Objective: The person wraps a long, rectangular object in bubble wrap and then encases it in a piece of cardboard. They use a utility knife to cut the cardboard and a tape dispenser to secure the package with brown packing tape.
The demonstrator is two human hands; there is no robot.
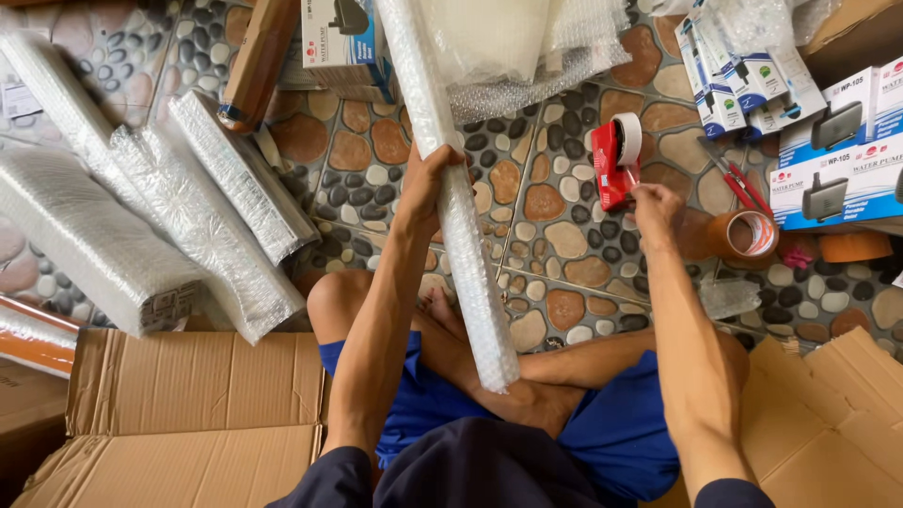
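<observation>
1. Flattened cardboard (pixel 198 414) lies nearest, on the floor (pixel 555 235).
2. Left hand (pixel 428 183) is wrapped round the bubble-wrapped tube (pixel 466 245) at mid-length; best held steady.
3. Right hand (pixel 656 212) pinches the red tape dispenser (pixel 616 160); pull tape straight.

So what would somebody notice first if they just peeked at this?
Probably the long bubble-wrapped tube in the middle, gripped by the left hand. Next, the bright red tape dispenser the right hand touches. Left of them lie more wrapped bundles on the pebble floor.
</observation>
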